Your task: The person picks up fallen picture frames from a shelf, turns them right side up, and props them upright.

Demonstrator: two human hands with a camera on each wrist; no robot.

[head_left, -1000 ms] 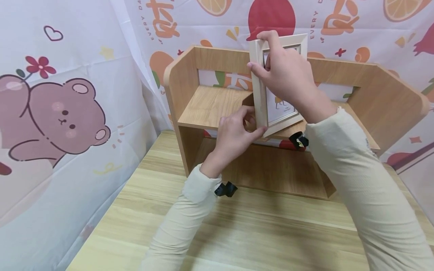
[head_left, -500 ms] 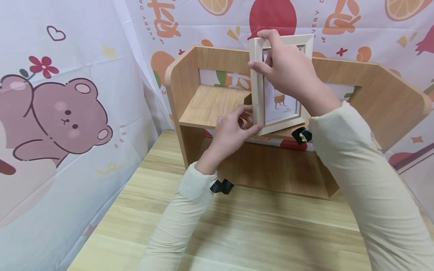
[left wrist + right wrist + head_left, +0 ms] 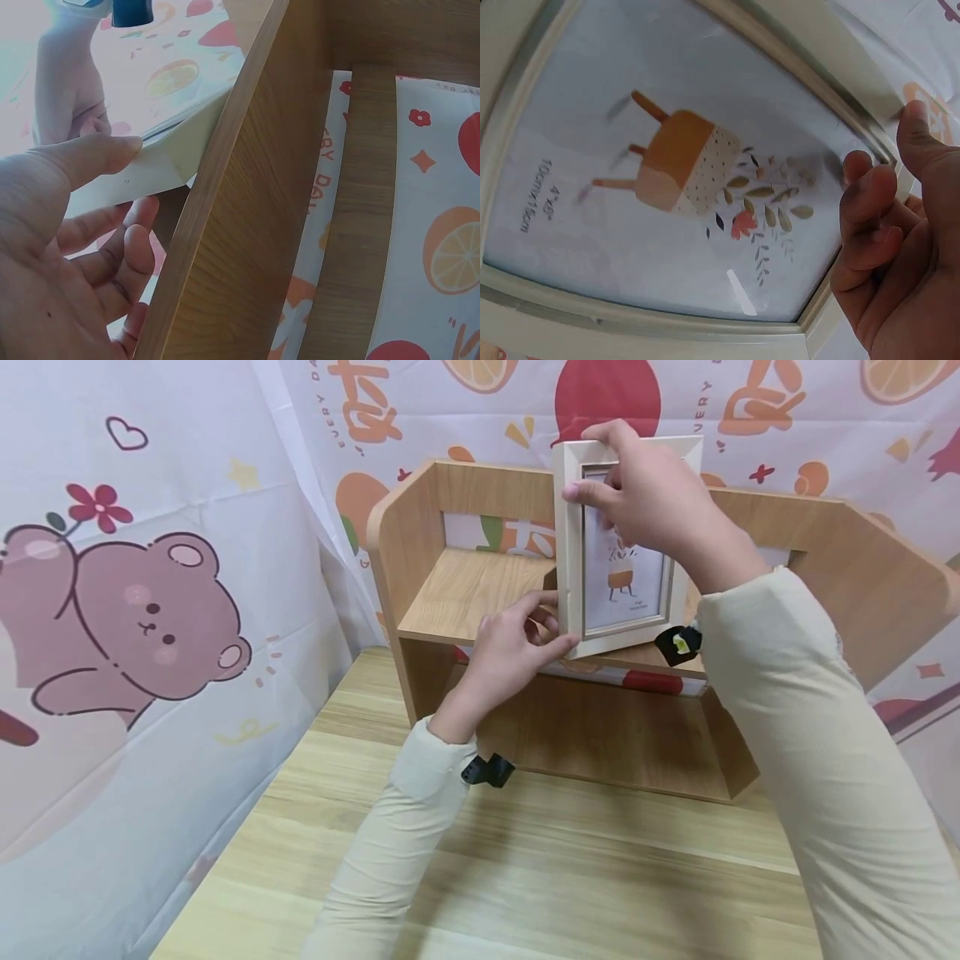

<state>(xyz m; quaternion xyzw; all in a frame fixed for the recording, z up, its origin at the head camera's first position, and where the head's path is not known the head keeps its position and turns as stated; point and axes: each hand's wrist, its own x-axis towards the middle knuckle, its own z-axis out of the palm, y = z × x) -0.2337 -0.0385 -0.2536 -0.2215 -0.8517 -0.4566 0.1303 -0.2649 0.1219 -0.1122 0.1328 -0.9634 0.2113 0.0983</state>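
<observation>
A cream picture frame stands upright on the middle shelf of a wooden desktop rack, its front facing me. Behind its glass is a print of a plant in an orange and white pot. My left hand holds the lower left corner, thumb in front and fingers behind, as the left wrist view also shows. At the top left, my right hand grips the frame with the index finger over the top edge and the thumb on the front. The right hand's other fingers curl before the glass.
The rack's side panels rise on both sides of the shelf, with a lower compartment beneath. It stands on a wood-grain table. Printed cloth hangs at the left and behind.
The frame has turned to face me more squarely, its right side swinging out to the right. My right hand has shifted slightly right along the top; the left hand keeps its hold on the lower corner.
</observation>
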